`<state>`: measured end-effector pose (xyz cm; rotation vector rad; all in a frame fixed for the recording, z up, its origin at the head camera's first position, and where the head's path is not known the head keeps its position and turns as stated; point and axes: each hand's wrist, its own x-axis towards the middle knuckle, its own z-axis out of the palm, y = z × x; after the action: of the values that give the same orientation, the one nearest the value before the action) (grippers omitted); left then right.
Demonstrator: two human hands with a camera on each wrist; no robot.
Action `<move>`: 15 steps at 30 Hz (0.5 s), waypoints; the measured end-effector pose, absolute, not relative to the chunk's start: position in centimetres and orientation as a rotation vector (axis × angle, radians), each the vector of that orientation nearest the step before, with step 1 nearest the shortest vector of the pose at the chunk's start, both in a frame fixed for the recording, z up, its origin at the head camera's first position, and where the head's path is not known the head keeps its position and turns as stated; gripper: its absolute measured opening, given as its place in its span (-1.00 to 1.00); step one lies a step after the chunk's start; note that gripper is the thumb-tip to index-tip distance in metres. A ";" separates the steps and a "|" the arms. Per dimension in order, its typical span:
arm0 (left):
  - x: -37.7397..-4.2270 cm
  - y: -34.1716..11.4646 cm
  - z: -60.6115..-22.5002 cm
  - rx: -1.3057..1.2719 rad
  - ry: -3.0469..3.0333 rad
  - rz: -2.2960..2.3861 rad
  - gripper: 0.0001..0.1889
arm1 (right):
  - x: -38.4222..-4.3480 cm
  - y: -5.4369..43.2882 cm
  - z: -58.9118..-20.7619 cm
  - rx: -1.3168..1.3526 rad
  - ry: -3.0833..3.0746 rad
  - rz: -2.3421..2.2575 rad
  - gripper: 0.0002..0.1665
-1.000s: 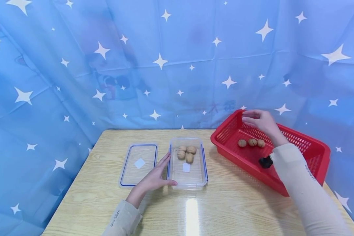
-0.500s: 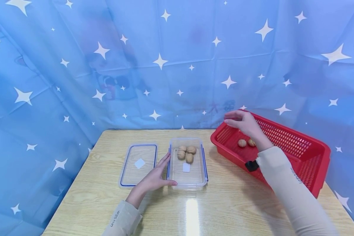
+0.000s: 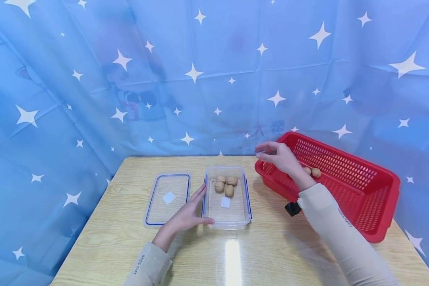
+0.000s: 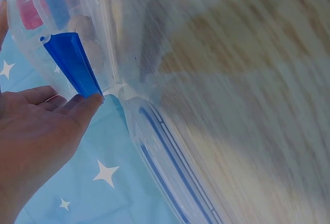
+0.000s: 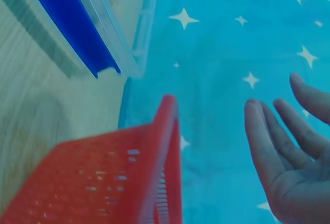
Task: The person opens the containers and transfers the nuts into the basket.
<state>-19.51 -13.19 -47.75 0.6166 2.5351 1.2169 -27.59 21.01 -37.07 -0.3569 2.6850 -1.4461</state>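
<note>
Shifting the loosely spread right hand leftward, over the left end of the red basket; keeping the left hand spread against the clear container.

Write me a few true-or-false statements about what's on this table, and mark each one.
1. Four walnuts sit in the clear plastic container. True.
2. The right hand holds a walnut. False: it is empty.
3. The clear lid is fastened on the container. False: it lies on the table, left of the container.
4. The left hand touches the container. True.
5. The red basket has more walnuts in it. True.
</note>
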 end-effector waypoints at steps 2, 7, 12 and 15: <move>-19.5 -13.2 -47.7 0.616 2.534 1.215 0.15 | -27.6 20.7 -37.5 -0.366 2.678 -1.445 -0.46; -19.6 -13.2 -47.8 0.616 2.534 1.219 0.14 | -27.6 19.8 -38.5 -0.395 2.656 -1.453 -0.47; -19.5 -13.2 -47.8 0.607 2.524 1.229 0.14 | -27.5 19.0 -39.1 -0.431 2.640 -1.455 -0.49; -19.6 -13.2 -47.8 0.605 2.525 1.224 0.15 | -27.4 18.6 -39.5 -0.439 2.636 -1.454 -0.48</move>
<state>-19.59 -13.18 -47.81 0.6048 2.5247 1.2236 -27.44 18.61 -39.55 -0.4392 2.6363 -1.4540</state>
